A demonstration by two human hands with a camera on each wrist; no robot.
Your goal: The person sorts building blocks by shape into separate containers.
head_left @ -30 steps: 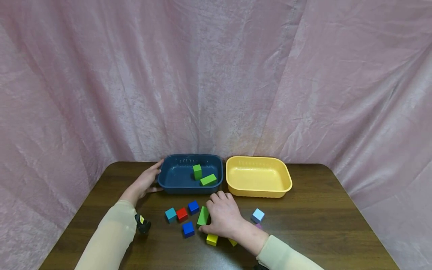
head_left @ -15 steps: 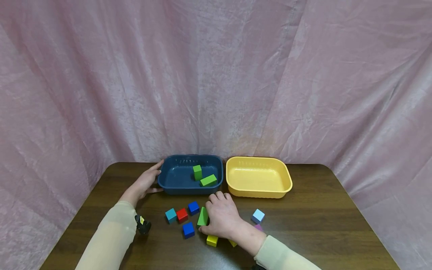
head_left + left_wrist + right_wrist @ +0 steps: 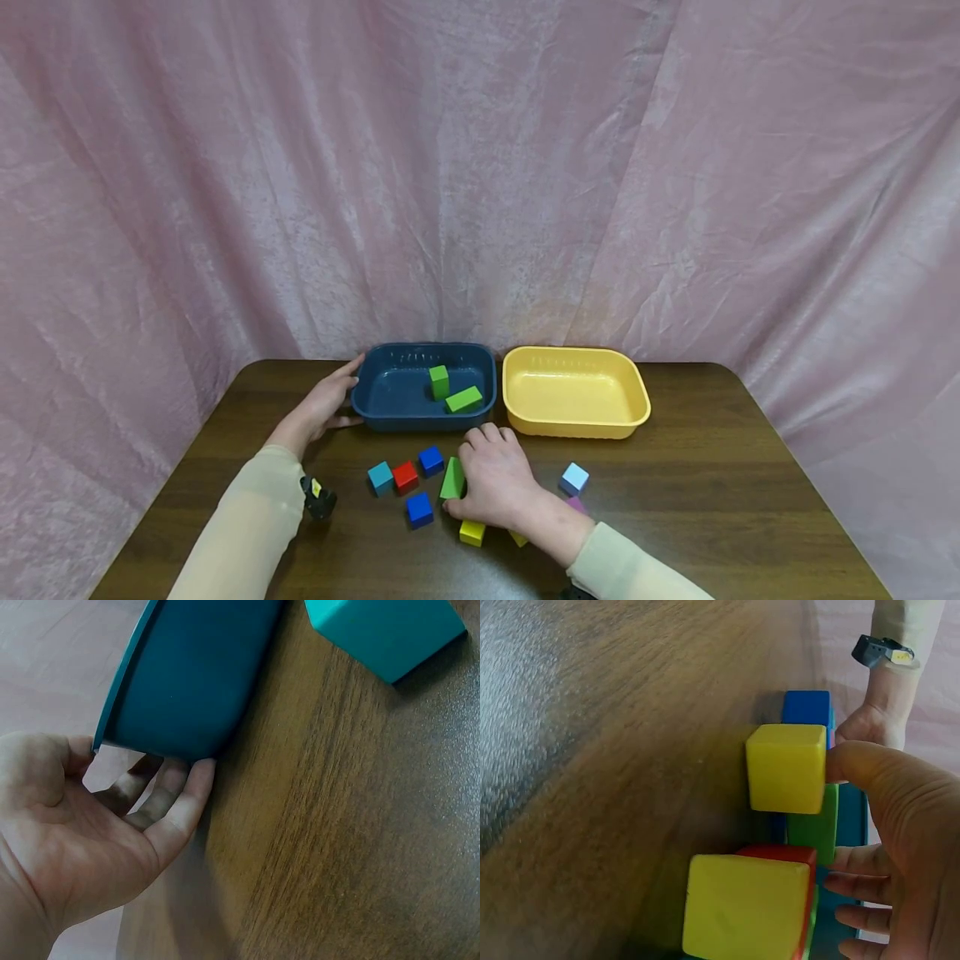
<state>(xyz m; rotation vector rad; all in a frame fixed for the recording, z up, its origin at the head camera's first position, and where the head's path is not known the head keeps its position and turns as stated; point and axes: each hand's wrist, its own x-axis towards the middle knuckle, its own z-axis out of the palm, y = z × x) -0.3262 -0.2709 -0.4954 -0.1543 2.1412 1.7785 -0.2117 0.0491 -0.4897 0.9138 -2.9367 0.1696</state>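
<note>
My left hand [image 3: 326, 400] rests against the left end of the dark blue basin [image 3: 423, 423], fingertips on its wall, as the left wrist view shows. Two green blocks lie inside the basin, one a standing block [image 3: 439, 382], the other a lying block [image 3: 463, 400]. My right hand [image 3: 495, 479] is over the table in front, thumb and index finger at opposite ends of a green block [image 3: 452, 479]. In the right wrist view, a yellow block [image 3: 786, 769] partly hides this green block, close to the thumb; another yellow block [image 3: 746, 907] stands nearer the camera.
A yellow basin [image 3: 576, 427] stands right of the blue one. Left of my right hand sit a teal block [image 3: 380, 478], a red block [image 3: 406, 477] and two blue blocks [image 3: 419, 510]. Right of it lie a light blue block [image 3: 574, 478] and a partly hidden purple block [image 3: 576, 504].
</note>
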